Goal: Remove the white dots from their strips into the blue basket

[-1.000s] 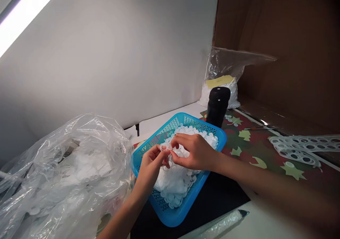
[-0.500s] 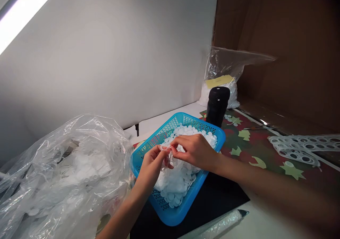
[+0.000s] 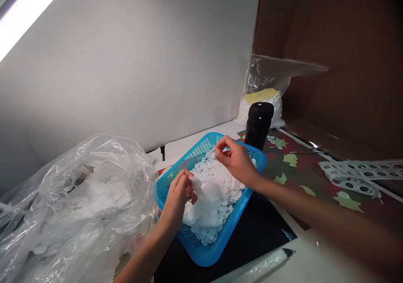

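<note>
Leaf-print mat (image 3: 304, 170), blue mesh basket (image 3: 208, 255), round discs (image 3: 217, 203), left fingers (image 3: 185, 181) pinching white scrap (image 3: 196, 183), right fingers (image 3: 221, 155) pinched

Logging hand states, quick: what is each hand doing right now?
Left hand: shut, pinching a small white piece over the blue basket.
Right hand: cannot be told; fingertips close together above the white discs, anything between them too small to see.

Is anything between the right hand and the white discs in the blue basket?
Nothing visible blocks it. The right hand is directly over the white discs piled in the blue basket. The left hand pinches a small white piece at the pile's left edge, and the black cylinder stands behind the basket.
</note>
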`<state>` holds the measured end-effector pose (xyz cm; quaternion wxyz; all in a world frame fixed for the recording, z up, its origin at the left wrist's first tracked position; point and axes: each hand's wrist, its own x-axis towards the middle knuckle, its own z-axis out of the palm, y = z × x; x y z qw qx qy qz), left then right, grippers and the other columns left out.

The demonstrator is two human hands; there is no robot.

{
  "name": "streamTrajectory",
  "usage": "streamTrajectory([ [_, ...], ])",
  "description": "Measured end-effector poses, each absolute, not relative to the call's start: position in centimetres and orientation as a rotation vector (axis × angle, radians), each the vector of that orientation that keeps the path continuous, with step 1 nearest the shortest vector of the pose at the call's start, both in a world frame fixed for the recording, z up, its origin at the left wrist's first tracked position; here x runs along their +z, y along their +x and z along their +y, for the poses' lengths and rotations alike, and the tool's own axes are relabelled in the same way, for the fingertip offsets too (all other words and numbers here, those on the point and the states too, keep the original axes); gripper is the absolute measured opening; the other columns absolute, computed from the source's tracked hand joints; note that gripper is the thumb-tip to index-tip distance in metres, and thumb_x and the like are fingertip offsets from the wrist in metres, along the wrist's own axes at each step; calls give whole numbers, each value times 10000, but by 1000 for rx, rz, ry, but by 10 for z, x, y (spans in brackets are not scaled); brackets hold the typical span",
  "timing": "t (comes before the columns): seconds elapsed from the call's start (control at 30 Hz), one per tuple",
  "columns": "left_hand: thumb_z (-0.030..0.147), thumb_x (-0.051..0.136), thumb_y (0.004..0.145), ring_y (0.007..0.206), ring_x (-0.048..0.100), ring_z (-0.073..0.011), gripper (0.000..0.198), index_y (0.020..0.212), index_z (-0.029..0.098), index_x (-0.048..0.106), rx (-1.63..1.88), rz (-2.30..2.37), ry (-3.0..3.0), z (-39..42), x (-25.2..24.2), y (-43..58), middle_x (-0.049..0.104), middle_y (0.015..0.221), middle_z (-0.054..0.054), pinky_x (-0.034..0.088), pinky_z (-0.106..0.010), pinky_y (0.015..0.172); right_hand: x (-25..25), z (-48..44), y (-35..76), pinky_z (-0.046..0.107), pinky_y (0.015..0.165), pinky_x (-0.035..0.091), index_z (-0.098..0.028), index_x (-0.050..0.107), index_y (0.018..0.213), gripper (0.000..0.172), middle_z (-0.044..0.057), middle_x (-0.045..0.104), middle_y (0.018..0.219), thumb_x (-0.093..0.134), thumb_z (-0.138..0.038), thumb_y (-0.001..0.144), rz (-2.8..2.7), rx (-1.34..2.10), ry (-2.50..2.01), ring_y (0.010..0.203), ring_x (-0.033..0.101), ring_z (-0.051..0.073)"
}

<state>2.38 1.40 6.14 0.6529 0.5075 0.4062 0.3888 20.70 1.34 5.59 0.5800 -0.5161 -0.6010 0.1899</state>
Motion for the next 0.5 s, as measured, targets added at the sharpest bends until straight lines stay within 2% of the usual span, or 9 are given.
streamTrajectory([
  [0.13,203,483,768,441,299,-54,91,684,169,480,861,934,1147,15,61,24,334,534,68,290,-159,396,55,19,212,214,509,398,-184,497,769,101,-5,537,726,493,-262,833,-1351,477,-1241,628,511,115],
  [0.2,196,516,758,455,322,-58,33,735,172,509,858,950,1138,14,63,25,372,566,59,310,-160,396,56,18,209,218,531,409,-181,521,730,108,-8,547,705,517,-249,813,-1427,526,-1224,640,522,118],
  [0.3,205,553,754,476,357,-55,47,750,169,522,870,946,1130,14,65,26,434,654,41,347,-165,402,58,14,203,215,521,398,-182,525,679,111,-30,532,649,566,-226,773,-1536,604,-1195,582,496,101],
  [0.43,235,563,780,491,391,-49,82,746,171,524,893,933,1148,12,68,27,466,737,34,371,-168,417,62,8,201,205,497,382,-202,484,794,101,-40,495,716,582,-205,769,-1569,667,-1150,548,448,80],
  [0.5,237,557,793,495,387,-47,82,754,174,522,912,913,1139,12,70,27,469,751,33,369,-164,420,63,7,202,233,591,439,-209,492,879,131,-9,542,837,584,-226,788,-1614,738,-1099,671,516,107],
])
